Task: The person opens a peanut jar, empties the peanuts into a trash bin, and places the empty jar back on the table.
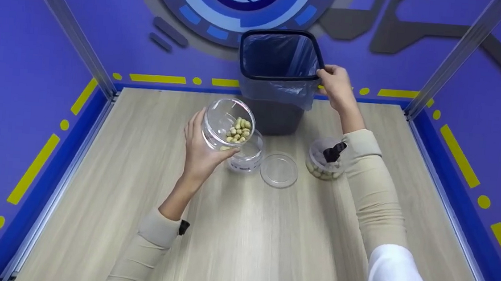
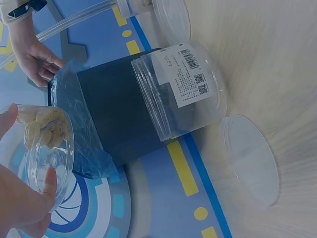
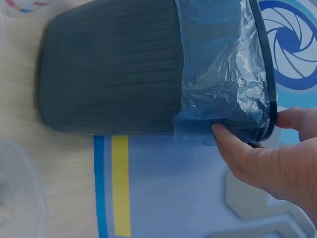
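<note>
My left hand (image 1: 202, 154) grips a clear plastic jar (image 1: 213, 131), tilted so that its mouth faces up and toward me. Peanuts in their shells (image 1: 238, 131) lie against its lower right side. In the left wrist view, fingers (image 2: 48, 191) wrap the jar wall beside the peanuts (image 2: 47, 129). At the back, my right hand (image 1: 338, 87) pinches the right front corner of the rim of a dark bin (image 1: 274, 118). The thumb and fingers there hold rim and translucent liner (image 3: 218, 64) together, as the right wrist view shows.
Below the raised jar stands another clear jar (image 1: 245, 160) with a white label (image 2: 185, 79). A clear lid (image 1: 279, 172) lies to its right; another lid (image 2: 250, 158) shows in the left wrist view. Under my right forearm is a tub of peanuts (image 1: 320, 168). Walls border the table.
</note>
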Motion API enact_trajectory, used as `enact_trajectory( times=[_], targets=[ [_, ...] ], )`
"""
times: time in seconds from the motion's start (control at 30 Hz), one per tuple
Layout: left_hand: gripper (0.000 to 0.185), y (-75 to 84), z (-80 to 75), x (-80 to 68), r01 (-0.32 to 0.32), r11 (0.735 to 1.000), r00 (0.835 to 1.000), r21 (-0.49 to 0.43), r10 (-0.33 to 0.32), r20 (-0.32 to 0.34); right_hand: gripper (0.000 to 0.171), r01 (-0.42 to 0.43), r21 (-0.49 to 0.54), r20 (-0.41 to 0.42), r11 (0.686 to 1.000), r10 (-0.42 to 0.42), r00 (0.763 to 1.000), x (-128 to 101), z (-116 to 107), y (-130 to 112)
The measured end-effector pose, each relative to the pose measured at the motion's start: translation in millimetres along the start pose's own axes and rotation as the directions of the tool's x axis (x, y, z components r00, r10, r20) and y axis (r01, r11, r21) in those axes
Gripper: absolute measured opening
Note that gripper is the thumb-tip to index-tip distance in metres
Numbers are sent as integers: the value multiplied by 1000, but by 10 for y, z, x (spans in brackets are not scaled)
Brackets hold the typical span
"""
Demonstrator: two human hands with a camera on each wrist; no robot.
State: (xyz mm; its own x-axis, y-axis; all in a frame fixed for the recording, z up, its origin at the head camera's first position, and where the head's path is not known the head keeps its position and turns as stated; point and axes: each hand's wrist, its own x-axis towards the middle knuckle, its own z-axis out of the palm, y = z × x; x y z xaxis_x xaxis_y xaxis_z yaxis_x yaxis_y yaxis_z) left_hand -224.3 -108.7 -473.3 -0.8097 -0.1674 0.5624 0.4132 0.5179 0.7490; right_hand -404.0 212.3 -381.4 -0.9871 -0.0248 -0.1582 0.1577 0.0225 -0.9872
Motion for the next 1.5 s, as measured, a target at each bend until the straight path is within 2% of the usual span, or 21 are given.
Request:
enact_trajectory(
  times=[0.27,0.47,0.6,0.73,0.87,1.03,1.2,1.4,1.5],
  targets=[
    [124,18,10,10,14,1000,1000,2,-14,-1,60,2,11,48,1000,-3,999,-92,38,-83],
    [124,55,28,36,14,1000,1000,-10,-14,9,62,-21,-10,52,1000,22,998,-93,9,-112],
    [124,58,16,46,10,1000,1000,-14,-10,-1,61,-53,53,75,997,49,996,5,-31,-100],
    [124,36,4,53,6,1000,1000,-3,-6,-3,53,-96,125,113,987,82,990,122,-81,-19],
    [124,29,4,136,-27,999,1000,24,27,-3,49,-129,213,136,968,101,985,205,-117,64],
    [124,78,-38,375,-86,995,996,52,86,2,48,-150,311,146,939,109,983,223,-115,122],
    [126,205,-67,730,-168,981,986,98,166,32,41,-158,344,123,926,122,985,199,-127,157],
    [124,451,-17,1254,-169,976,984,137,159,80,47,-143,342,117,929,109,987,192,-96,158],
    [122,526,4,1518,-173,971,982,164,158,106,46,-137,341,115,930,103,988,192,-38,162]
  ],
)
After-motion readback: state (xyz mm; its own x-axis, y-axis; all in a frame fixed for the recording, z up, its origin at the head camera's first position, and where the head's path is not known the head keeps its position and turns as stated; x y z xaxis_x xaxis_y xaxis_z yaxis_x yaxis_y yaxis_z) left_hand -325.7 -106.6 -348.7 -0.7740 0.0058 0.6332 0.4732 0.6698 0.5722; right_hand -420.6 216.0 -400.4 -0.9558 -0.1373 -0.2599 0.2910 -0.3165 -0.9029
